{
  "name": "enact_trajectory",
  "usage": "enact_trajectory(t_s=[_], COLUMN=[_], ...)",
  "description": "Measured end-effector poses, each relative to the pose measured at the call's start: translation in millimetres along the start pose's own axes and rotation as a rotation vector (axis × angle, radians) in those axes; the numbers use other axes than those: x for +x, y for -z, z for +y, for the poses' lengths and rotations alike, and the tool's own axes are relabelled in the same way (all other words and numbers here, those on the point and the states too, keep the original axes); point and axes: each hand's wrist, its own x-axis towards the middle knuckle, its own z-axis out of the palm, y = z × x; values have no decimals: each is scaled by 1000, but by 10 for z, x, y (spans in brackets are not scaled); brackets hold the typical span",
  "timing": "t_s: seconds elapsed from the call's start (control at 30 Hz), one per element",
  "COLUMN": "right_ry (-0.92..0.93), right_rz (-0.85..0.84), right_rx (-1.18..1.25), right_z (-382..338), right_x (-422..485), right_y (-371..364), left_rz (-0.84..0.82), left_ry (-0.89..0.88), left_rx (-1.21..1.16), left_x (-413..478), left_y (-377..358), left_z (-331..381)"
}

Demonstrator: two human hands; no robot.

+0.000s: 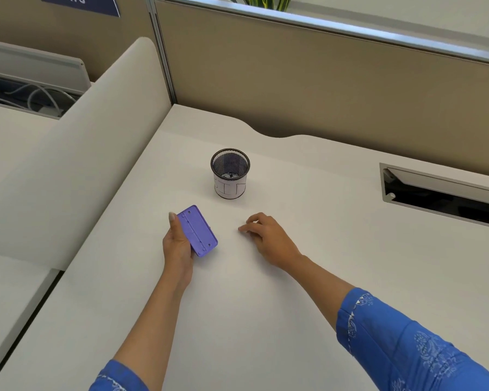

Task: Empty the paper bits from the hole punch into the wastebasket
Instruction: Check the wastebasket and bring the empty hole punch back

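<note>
My left hand [178, 244] grips a purple hole punch [198, 230] from its left side, tilted so that its flat underside with the bit cover faces up at me. It is held just above the white desk [266, 306]. A small black mesh wastebasket [230, 173] with a white paper band stands upright a short way beyond the punch; dark bits lie at its bottom. My right hand [266, 235] hovers low over the desk to the right of the punch, fingers loosely curled, holding nothing.
A cable slot [441, 190] with an open lid is cut into the desk at the right. Beige partition walls [322, 88] stand behind and a white divider [96, 153] to the left. The desk's back edge has a curved cut-out.
</note>
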Motion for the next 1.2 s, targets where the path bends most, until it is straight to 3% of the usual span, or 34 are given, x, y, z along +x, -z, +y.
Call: enact_trajectory(t_s=[0.17,0.27,0.6,0.83,1.0,1.13,1.2], right_ry=[-129,-116,416,536,422,268,195], right_rz=[-9,-45,-209,-126,-87,-162,-117], right_rx=[56,32,-525,-689,-796,-723,-664], right_z=[-70,-128,-160,-134,-205,-235,-272], right_x=[49,168,493,404,336,347,332], right_y=[-19,35,253,145,56,9,54], left_rz=[-10,-16,13,5,7,0,-6], left_ry=[-4,-12,6,17,14,7,-1], left_rx=[9,13,-28,-25,-14,-13,-20], left_x=[-28,-32,-23,-12,-12,-4,4], left_y=[-24,-29,-39,-41,-70,-87,-89], left_z=[12,10,26,10,4,14,15])
